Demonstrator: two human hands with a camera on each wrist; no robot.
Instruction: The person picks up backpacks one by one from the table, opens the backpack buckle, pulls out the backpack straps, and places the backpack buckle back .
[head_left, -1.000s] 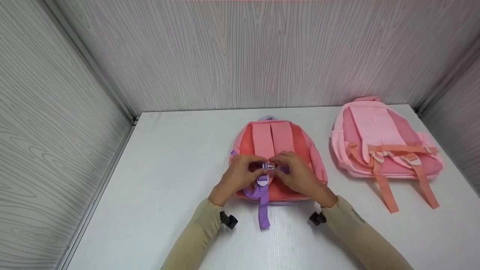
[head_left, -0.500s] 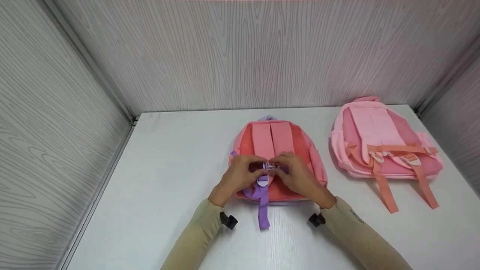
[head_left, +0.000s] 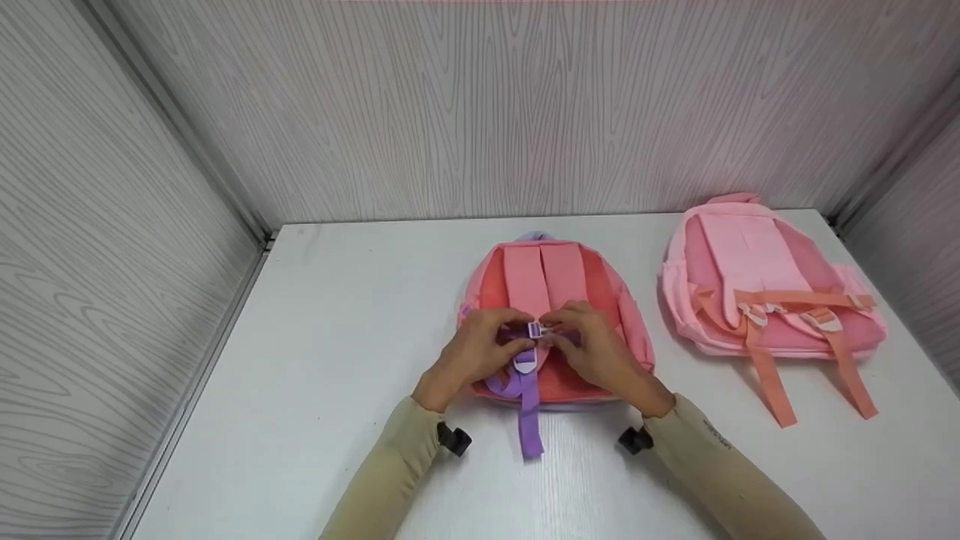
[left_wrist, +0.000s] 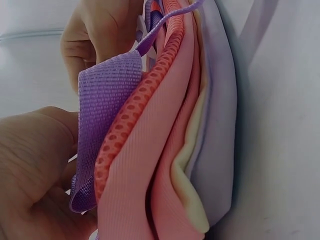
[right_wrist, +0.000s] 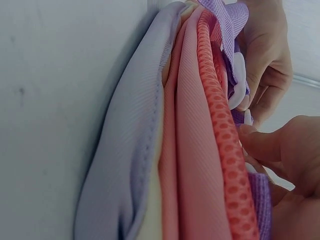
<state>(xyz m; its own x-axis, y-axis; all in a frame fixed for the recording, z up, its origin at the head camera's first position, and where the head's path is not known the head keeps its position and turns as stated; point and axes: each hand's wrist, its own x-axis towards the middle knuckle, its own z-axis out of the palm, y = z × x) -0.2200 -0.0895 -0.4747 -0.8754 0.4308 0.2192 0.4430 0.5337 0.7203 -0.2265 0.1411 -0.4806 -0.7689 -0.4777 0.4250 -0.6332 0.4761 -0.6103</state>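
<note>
A coral-pink backpack [head_left: 566,274] lies back-side up in the middle of the white table, its two shoulder straps side by side. Over its lower middle, a small white side-release buckle [head_left: 535,330] on purple webbing sits between both hands' fingertips. My left hand [head_left: 480,341] pinches the buckle's left part between thumb and fingers. From the other side my right hand [head_left: 592,345] pinches the right part, with pale prongs showing between the hands. Below hang a white strap adjuster [head_left: 526,363] and a loose purple strap end [head_left: 529,424]. Purple webbing [left_wrist: 107,95] stands out beside the left hand in the left wrist view.
A light-pink backpack [head_left: 750,255] with orange straps [head_left: 772,386] lies on the right of the table [head_left: 360,322]. Pale wood-grain panels [head_left: 480,112] rise behind and at both sides. Black wrist cameras [head_left: 454,439] sit at the sleeve cuffs.
The white buckle has turned slightly between the fingers, so more of its flat face shows. The purple strap end has swung a little right. Both hands stay nearly in place.
</note>
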